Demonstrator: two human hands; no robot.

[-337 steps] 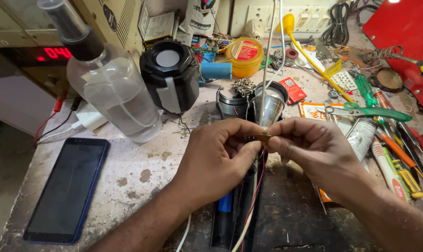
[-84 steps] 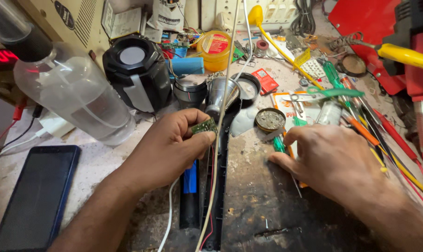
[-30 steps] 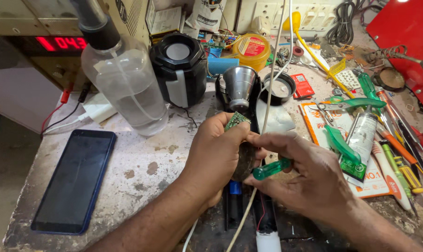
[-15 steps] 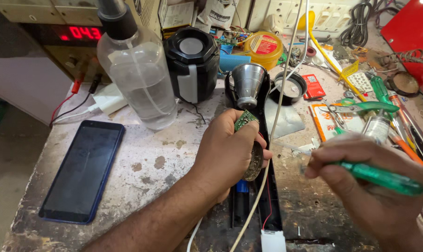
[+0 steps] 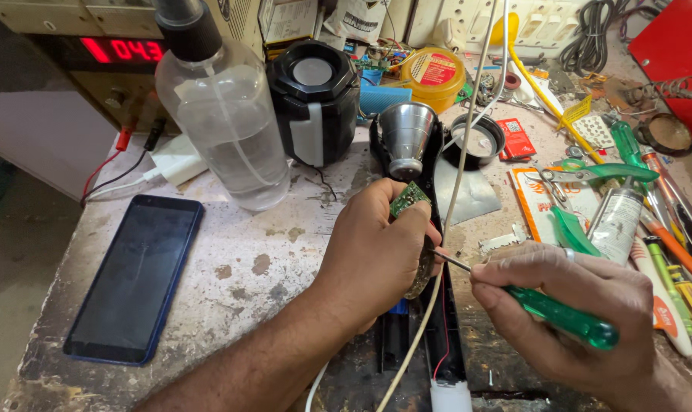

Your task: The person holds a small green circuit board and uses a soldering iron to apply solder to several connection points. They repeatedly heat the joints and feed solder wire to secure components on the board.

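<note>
The left hand [image 5: 373, 248] pinches a small green circuit board [image 5: 409, 200] between thumb and fingers, above the open black torch body [image 5: 445, 336] on the worktop [image 5: 239, 267]. The board is rectangular, with tiny parts on it. The right hand [image 5: 571, 317] grips a green-handled screwdriver [image 5: 563, 315]; its thin metal tip points toward the left hand.

Both forearms are bare, with no sleeve showing anywhere in view. The left hand [image 5: 373, 248], just right of centre, wears no glove, ring or watch. The right hand [image 5: 567, 313], at about four o'clock, is also ungloved and carries a thin pale ring on one finger. Fingernails on both hands are short and plain.
</note>
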